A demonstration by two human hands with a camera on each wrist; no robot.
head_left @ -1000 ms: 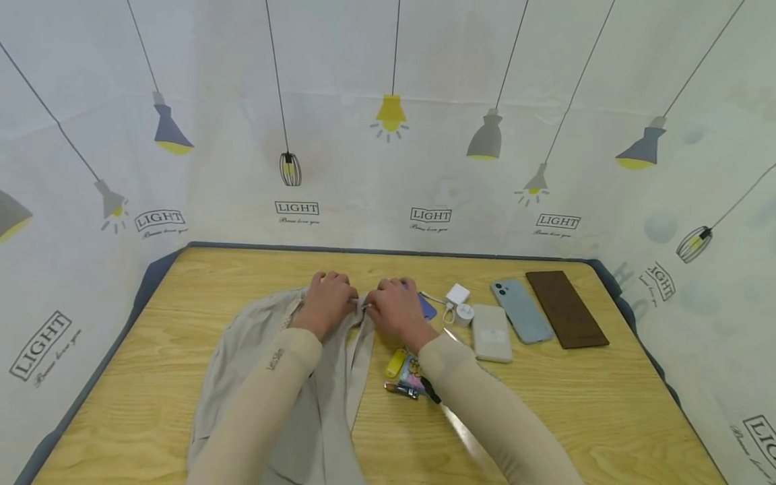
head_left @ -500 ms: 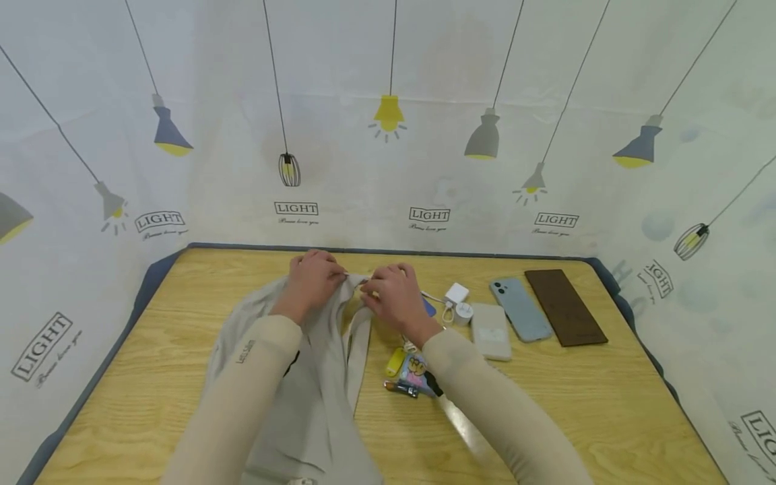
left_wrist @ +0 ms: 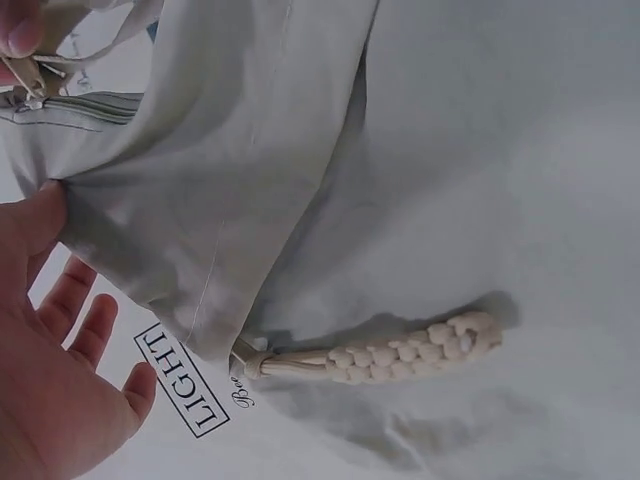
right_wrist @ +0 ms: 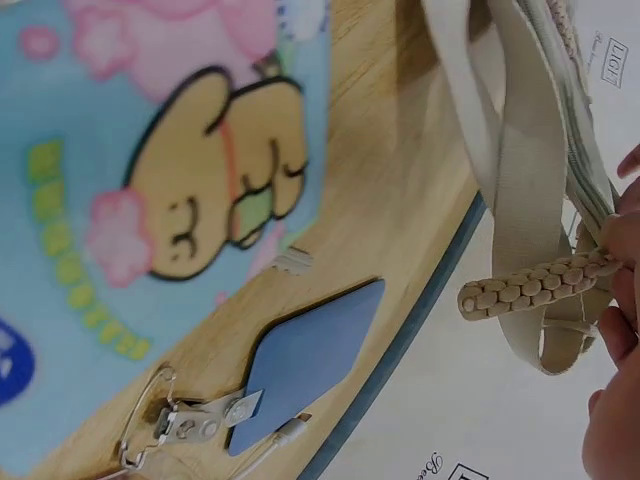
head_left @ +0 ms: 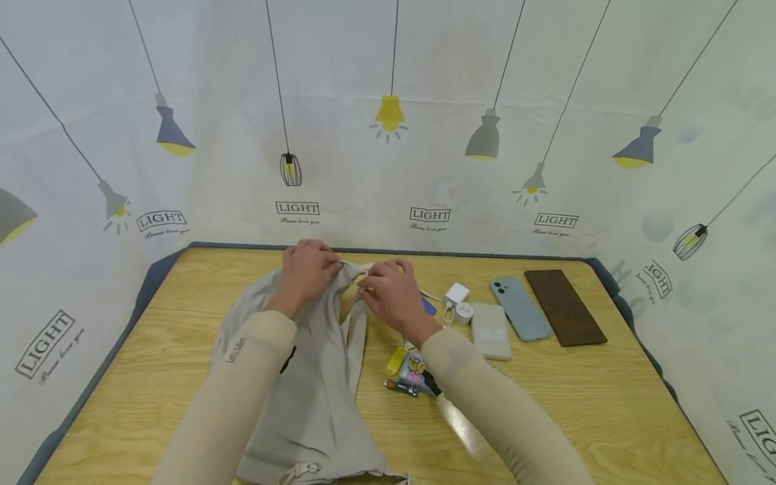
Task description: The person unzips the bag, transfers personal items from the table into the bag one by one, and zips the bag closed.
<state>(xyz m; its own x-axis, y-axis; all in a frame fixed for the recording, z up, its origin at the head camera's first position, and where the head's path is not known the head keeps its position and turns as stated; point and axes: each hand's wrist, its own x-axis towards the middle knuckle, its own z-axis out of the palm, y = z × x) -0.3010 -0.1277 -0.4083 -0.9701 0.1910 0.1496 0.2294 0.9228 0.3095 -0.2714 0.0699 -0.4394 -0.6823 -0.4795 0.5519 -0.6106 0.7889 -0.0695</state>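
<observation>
A light grey fabric bag (head_left: 303, 377) with a zipper and a cream strap (head_left: 356, 343) lies at the left of the table, its far end lifted between both hands. My left hand (head_left: 308, 269) pinches the bag's edge beside the zipper (left_wrist: 100, 105), thumb on the near side and fingers behind the cloth. My right hand (head_left: 394, 293) pinches the zipper's braided pull (right_wrist: 540, 285) near its top, its end hanging below the fingers. Another braided pull (left_wrist: 415, 350) hangs from the bag in the left wrist view.
Right of the bag lie a cartoon-printed packet (head_left: 417, 367), a yellow item (head_left: 397, 361) and a blue card (right_wrist: 315, 360) with a metal clip. Farther right are a white charger (head_left: 457, 294), a white power bank (head_left: 491, 330), a phone (head_left: 523, 310) and a brown wallet (head_left: 565, 308).
Both hands have moved up and left, the left hand farther, so the gap between them is wider. The bag has shifted with them, and its near end with a tab now shows.
</observation>
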